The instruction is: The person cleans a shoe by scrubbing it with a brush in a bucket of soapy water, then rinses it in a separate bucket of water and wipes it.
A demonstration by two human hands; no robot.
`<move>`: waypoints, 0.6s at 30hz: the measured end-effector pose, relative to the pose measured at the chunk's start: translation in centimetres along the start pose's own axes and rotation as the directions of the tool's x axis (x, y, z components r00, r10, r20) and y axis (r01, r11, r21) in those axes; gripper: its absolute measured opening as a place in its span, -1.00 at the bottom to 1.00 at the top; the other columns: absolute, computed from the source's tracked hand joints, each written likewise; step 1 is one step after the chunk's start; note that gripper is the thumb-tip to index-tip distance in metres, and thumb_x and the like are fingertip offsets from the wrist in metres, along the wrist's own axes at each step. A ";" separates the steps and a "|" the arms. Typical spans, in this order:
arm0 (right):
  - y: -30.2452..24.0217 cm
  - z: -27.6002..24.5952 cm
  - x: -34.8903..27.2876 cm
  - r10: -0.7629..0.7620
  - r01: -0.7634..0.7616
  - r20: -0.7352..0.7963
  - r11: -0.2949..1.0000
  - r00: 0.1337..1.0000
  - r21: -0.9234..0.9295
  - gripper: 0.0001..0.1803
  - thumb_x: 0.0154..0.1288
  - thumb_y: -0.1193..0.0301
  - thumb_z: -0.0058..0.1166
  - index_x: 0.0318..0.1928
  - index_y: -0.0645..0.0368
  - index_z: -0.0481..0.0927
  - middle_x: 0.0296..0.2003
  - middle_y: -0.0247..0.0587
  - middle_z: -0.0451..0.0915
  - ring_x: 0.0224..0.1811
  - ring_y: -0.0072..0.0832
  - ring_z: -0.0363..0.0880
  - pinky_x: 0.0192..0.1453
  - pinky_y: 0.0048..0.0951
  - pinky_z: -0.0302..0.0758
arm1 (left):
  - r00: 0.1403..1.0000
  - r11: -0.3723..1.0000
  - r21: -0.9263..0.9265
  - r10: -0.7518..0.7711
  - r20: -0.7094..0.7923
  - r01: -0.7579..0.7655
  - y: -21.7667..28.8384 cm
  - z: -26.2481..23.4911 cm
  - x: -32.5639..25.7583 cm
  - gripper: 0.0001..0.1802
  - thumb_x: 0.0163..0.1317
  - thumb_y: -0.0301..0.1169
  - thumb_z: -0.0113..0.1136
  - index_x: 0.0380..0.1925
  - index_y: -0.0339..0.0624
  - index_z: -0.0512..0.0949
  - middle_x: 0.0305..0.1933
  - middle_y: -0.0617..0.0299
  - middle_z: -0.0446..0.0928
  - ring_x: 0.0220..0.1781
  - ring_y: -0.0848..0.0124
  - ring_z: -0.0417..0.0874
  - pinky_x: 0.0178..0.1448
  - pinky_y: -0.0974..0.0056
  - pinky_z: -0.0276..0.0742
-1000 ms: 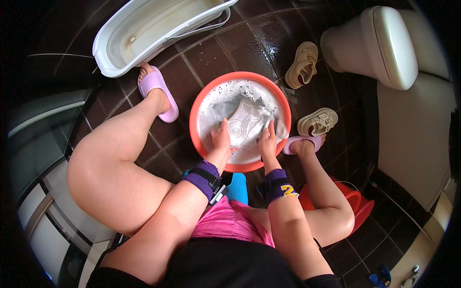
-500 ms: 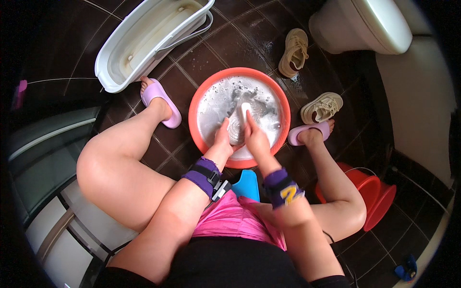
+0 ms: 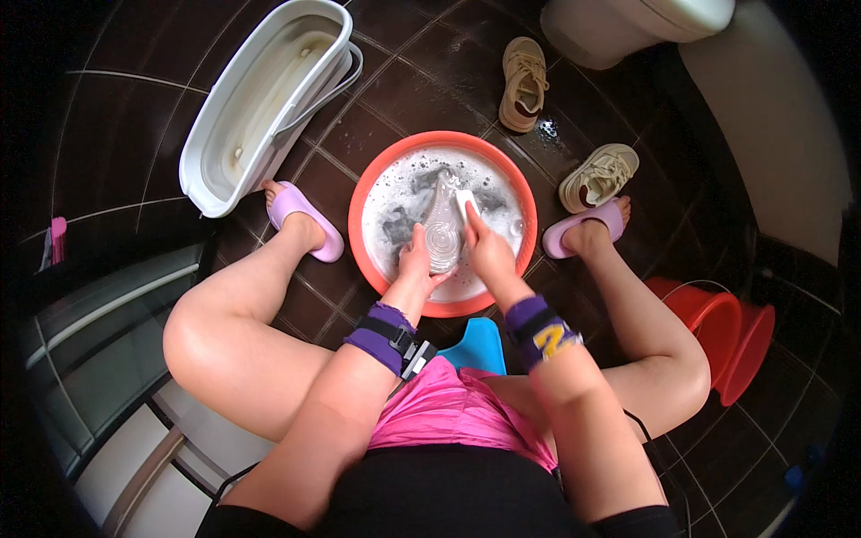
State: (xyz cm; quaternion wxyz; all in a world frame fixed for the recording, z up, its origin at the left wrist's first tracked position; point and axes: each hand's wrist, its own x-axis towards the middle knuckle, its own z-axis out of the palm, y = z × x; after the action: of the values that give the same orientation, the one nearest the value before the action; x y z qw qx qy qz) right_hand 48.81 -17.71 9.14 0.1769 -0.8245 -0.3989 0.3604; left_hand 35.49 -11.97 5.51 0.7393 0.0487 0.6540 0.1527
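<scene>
A pale shoe [image 3: 442, 235] is held sole up over a red-orange basin [image 3: 359, 235] of sudsy water. Concentric rings mark the heel part of its sole; the toe points away from me. My left hand [image 3: 416, 265] grips the shoe around the heel from the left and beneath. In my right hand [image 3: 490, 256] is a small white brush [image 3: 464, 201], its far end showing past my fingers along the shoe's right edge. The bristles are hidden. Grey water and white foam surround the shoe.
Two beige sneakers [image 3: 525, 85] stand on the dark tiled floor [image 3: 395, 94] at the far right, near a white toilet [image 3: 619, 31]. A long white bucket [image 3: 202, 170] holding water is far left. Red buckets [image 3: 746, 354] stand right; a blue stool [image 3: 480, 345] is beneath me.
My right hand and the brush have shifted slightly right against the shoe. The ringed heel of the sole now faces up more fully. The whole view has also shifted a little.
</scene>
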 end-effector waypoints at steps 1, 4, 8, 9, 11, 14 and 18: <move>0.7 -0.5 1.2 0.010 -0.011 -0.034 1.000 0.999 -0.026 -0.50 0.42 0.17 -0.14 0.36 -0.34 0.28 -0.33 0.23 0.60 -0.30 0.11 0.61 -0.21 0.04 0.50 | 1.000 1.000 0.005 -0.002 0.019 0.002 -0.3 0.5 -0.5 -0.36 0.32 0.16 -0.01 0.23 0.01 0.24 0.14 0.11 0.46 0.02 0.09 0.59 -0.11 -0.23 0.61; 3.3 -1.2 2.5 0.067 -0.068 -0.058 0.998 0.996 -0.001 -0.48 0.42 0.14 -0.16 0.37 -0.36 0.24 -0.30 0.19 0.63 -0.27 0.08 0.63 -0.16 0.02 0.51 | 0.997 0.999 0.036 0.013 0.072 -0.016 -0.6 1.9 -2.6 -0.33 0.32 0.16 -0.02 0.25 0.01 0.20 0.20 0.12 0.40 0.07 0.07 0.56 -0.09 -0.22 0.61; 5.7 -2.8 1.0 0.143 -0.137 -0.072 0.986 0.987 0.090 -0.34 0.37 0.02 -0.10 0.43 -0.28 0.11 -0.20 0.18 0.64 -0.16 0.07 0.63 -0.05 -0.03 0.51 | 0.997 0.991 0.112 0.079 -0.013 -0.077 -2.9 3.8 -5.8 -0.40 0.35 0.13 -0.05 0.21 0.01 0.26 0.18 0.12 0.42 0.05 0.09 0.57 -0.07 -0.23 0.61; 5.3 -3.3 0.3 0.159 -0.154 -0.045 0.982 0.986 0.111 -0.23 0.33 -0.05 -0.05 0.47 -0.19 0.03 -0.18 0.21 0.64 -0.12 0.09 0.62 -0.02 -0.05 0.51 | 0.995 0.988 0.125 0.094 -0.022 -0.091 -3.5 3.9 -6.6 -0.40 0.35 0.13 -0.05 0.21 0.01 0.26 0.18 0.12 0.42 0.05 0.09 0.57 -0.07 -0.23 0.61; 3.6 -4.6 -2.2 0.221 -0.220 0.027 0.940 0.975 0.262 -0.04 0.23 -0.11 0.06 0.47 0.00 -0.06 -0.02 0.30 0.53 0.02 0.07 0.56 0.10 -0.13 0.46 | 0.982 0.975 0.169 0.160 -0.096 -0.143 -5.4 3.4 -8.6 -0.41 0.35 0.12 -0.05 0.20 0.02 0.22 0.14 0.10 0.43 0.08 0.07 0.54 -0.10 -0.23 0.62; 2.5 -5.2 -4.5 0.248 -0.248 0.067 0.831 0.966 0.499 0.32 0.01 -0.17 0.27 0.44 0.34 -0.27 0.20 0.42 0.34 0.20 0.02 0.47 0.24 -0.26 0.40 | 0.892 0.846 0.335 0.451 -0.033 -0.415 -8.7 2.6 -10.0 -0.49 0.36 -0.02 0.04 0.18 0.02 0.20 0.05 0.14 0.45 -0.01 0.15 0.55 -0.11 -0.17 0.62; 4.8 -4.7 -5.6 0.302 -0.261 0.055 0.703 0.952 0.662 0.55 -0.19 -0.02 0.45 0.39 0.42 -0.55 0.22 0.44 0.29 0.21 -0.02 0.45 0.22 -0.34 0.43 | 0.644 0.510 0.484 0.748 0.159 -0.711 -11.8 2.9 -11.4 -0.48 0.30 -0.25 0.20 0.08 -0.36 0.26 -0.11 0.01 0.55 -0.05 0.27 0.59 -0.02 0.28 0.51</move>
State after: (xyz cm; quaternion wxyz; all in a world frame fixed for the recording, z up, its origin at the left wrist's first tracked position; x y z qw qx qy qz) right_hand 52.47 -25.12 12.09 0.4116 -0.7691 -0.1092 0.4766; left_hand 39.17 -26.13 13.59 0.5418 0.5052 0.6134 0.2738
